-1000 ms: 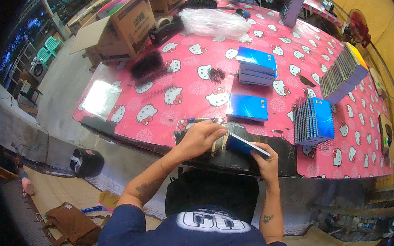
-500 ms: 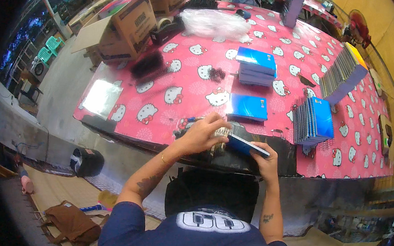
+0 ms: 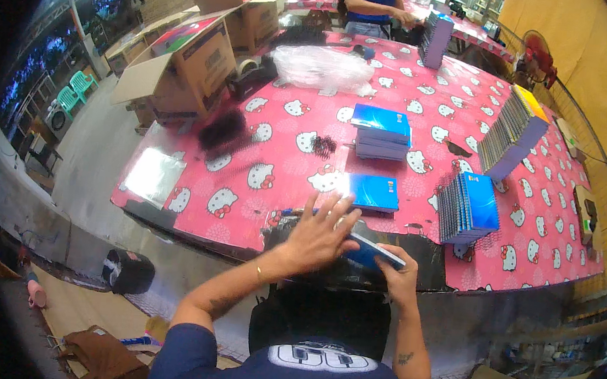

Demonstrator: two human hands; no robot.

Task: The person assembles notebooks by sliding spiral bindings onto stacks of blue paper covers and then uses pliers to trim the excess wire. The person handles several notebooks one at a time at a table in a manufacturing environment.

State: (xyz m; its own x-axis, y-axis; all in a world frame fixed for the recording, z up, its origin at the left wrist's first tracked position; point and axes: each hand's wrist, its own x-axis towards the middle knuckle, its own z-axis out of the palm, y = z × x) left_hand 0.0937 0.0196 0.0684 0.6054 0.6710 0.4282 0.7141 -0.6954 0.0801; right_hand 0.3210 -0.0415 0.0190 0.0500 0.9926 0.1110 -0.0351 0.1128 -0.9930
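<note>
A blue-covered notebook [image 3: 367,253] is tilted on edge at the table's near side, its white page edges facing up. My right hand [image 3: 401,274] grips its right end, thumb on top. My left hand [image 3: 320,235] lies over its left end with the fingers stretched and spread; it hides the binding edge there. Just beyond them, a blue notebook [image 3: 376,193] lies flat. Farther back sits a stack of blue notebooks [image 3: 381,135]. To the right, a row of spiral-bound blue notebooks [image 3: 479,203] leans together.
A taller stack of spiral notebooks [image 3: 513,135] stands at the far right. Loose black wire coils [image 3: 224,130] and a smaller coil clump [image 3: 323,147] lie on the pink tablecloth [image 3: 263,208]. Clear plastic [image 3: 324,68] and an open cardboard box [image 3: 195,67] are behind. A co-worker [image 3: 375,6] stands farther off.
My left hand has gone from curled fingers at the notebook's binding edge to stretched, spread fingers over it. My right hand keeps its grip. The view has tilted up, showing a co-worker.
</note>
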